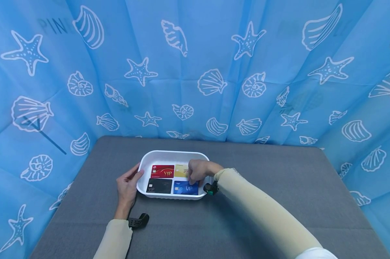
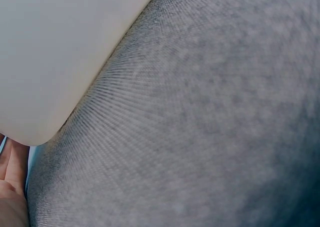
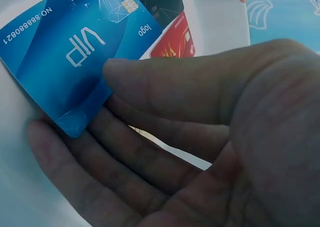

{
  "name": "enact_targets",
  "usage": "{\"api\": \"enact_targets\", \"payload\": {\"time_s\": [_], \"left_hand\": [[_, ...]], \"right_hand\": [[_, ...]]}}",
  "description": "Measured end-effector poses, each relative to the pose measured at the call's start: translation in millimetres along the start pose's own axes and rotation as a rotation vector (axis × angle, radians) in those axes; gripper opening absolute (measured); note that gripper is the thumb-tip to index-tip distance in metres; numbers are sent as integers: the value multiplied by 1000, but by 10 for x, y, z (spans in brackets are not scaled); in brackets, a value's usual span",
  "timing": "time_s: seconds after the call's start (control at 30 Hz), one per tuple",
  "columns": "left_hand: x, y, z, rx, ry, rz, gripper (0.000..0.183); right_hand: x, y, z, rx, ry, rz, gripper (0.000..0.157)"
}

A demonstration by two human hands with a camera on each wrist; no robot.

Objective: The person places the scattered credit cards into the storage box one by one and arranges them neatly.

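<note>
A white plastic tray holds a red VIP card, a gold card, a black VIP card and a blue VIP card. With thumb inside the rim and fingers outside, my left hand grips the tray's left end. My right hand reaches in over the right end and pinches the blue card at its edge. In the right wrist view the thumb lies on the card's printed face, fingers behind it. The gold card is partly hidden by this hand.
The tray rests on a table with a grey cloth. Behind and around the table hangs a blue curtain with white shells and starfish. Black wrist cameras sit on both wrists.
</note>
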State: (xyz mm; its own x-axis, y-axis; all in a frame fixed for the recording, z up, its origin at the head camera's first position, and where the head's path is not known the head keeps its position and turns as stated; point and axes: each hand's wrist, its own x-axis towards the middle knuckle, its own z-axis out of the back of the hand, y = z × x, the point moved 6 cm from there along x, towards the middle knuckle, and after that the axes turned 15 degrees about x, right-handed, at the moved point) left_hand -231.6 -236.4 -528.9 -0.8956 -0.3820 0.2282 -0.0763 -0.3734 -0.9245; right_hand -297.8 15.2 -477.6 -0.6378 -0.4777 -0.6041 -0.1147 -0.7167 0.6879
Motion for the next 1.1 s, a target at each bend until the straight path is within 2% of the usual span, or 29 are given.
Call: {"api": "enact_targets", "payload": {"time_s": [0.3,0.87,1.0,1.1], "left_hand": [[7,-5,-7,-15,6,0,35],[22,2,-16,-17,-3,-7,34],[22,9,-21,-17,-1,2,34],[20,23,-23,-17,-3,4,34]], "right_hand": [[-9,36,48,-104,-32,48,6],[-41,49,93,-128,-66,70,5],[-53,60,96,-144,-69,109,5],[-88,71,107,-127,-78,173,7]]}}
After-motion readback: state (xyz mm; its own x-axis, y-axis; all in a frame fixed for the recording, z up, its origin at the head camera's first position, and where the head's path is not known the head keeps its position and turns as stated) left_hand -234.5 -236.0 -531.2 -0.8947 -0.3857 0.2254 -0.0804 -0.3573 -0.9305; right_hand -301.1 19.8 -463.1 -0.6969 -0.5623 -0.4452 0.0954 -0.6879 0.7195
